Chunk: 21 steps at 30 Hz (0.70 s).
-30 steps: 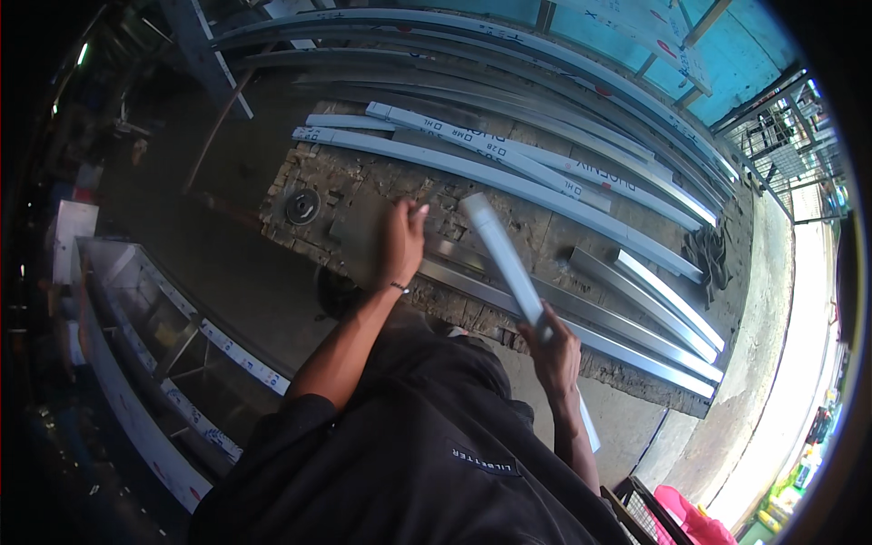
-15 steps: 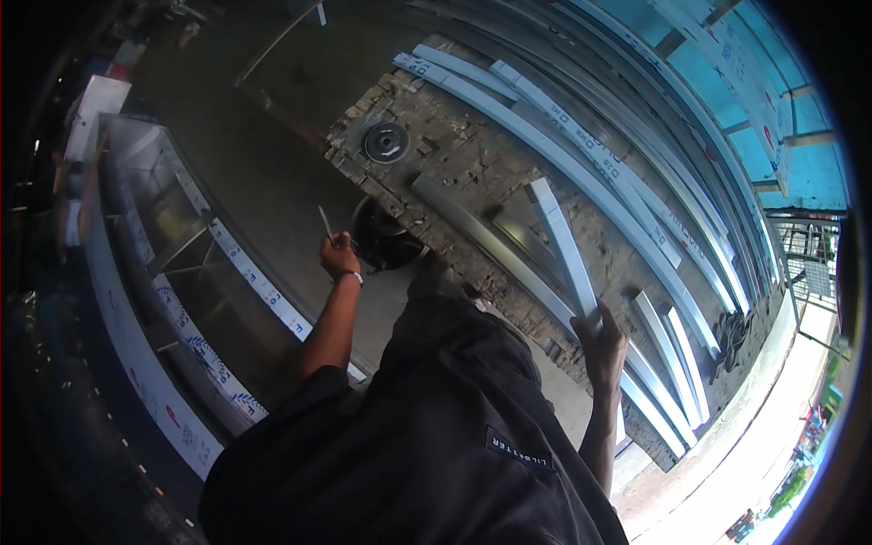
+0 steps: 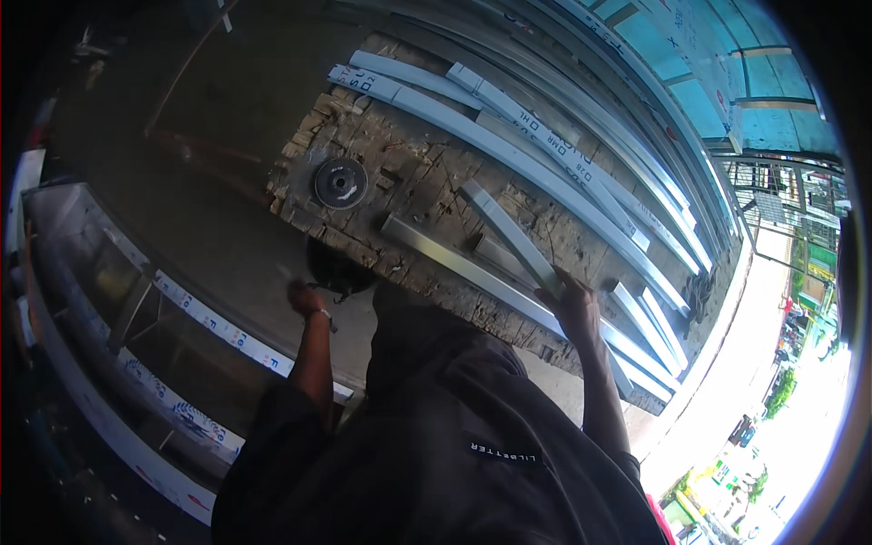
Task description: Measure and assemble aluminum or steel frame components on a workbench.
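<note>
My right hand is wrapped round a short square metal tube, which slants over the worn wooden bench. Beneath it, a longer metal tube lies along the bench's near edge. To the left, away from the bench, my left hand is closed; a thin pale stick shows only as a faint blur above its fingers, and its kind cannot be made out. A round dark disc rests flat on the bench's left corner.
Several long printed metal tubes lie along the far side of the bench, and shorter pieces at its right end. A metal frame with printed film stands at left. A dark round object sits below the bench edge.
The view has shifted, so the bench sits further left. The far end of the short tube has dropped closer to the bench, and the stick in my left hand has become blurred.
</note>
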Each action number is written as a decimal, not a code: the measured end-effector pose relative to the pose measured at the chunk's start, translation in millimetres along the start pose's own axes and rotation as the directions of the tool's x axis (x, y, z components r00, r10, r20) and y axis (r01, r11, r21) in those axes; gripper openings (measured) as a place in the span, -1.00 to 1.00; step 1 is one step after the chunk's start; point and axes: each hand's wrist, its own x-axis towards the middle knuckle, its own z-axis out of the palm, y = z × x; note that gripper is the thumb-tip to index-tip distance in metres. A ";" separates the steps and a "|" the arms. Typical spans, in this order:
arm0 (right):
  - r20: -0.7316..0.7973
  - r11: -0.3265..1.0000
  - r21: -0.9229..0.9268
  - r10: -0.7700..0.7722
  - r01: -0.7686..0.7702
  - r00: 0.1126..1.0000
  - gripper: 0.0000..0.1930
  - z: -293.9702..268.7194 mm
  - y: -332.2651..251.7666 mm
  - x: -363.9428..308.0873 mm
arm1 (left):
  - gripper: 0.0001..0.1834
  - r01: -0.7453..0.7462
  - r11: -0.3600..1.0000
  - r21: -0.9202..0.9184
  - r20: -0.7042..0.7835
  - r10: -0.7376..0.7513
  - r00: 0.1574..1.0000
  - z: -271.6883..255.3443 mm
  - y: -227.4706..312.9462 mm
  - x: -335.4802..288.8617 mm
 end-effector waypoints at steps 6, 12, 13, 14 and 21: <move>-0.010 1.000 -0.017 0.016 -0.016 1.000 -0.41 7.9 3.9 5.0 | -0.62 0.071 0.834 -0.547 0.547 0.292 0.785 -93.0 205.4 -60.7; 0.187 0.962 0.157 0.191 -0.222 0.963 -0.44 5.4 1.1 10.5 | -0.69 -0.675 0.602 -0.427 0.542 0.768 0.341 -35.3 312.2 -105.2; 0.185 0.961 0.166 0.189 -0.220 0.964 -0.44 2.9 1.2 11.7 | -0.69 -0.682 0.597 -0.423 0.541 0.770 0.338 -26.3 319.7 -108.2; 0.246 0.951 0.182 0.202 -0.249 0.948 -0.42 -1.4 0.7 13.1 | -0.72 -0.710 0.612 -0.349 0.609 0.724 0.325 -15.5 322.9 -110.3; 0.325 0.897 0.342 0.166 -0.279 0.931 -0.30 5.0 25.1 19.6 | -0.75 -0.673 0.580 -0.459 0.667 0.725 0.170 20.0 323.1 -98.2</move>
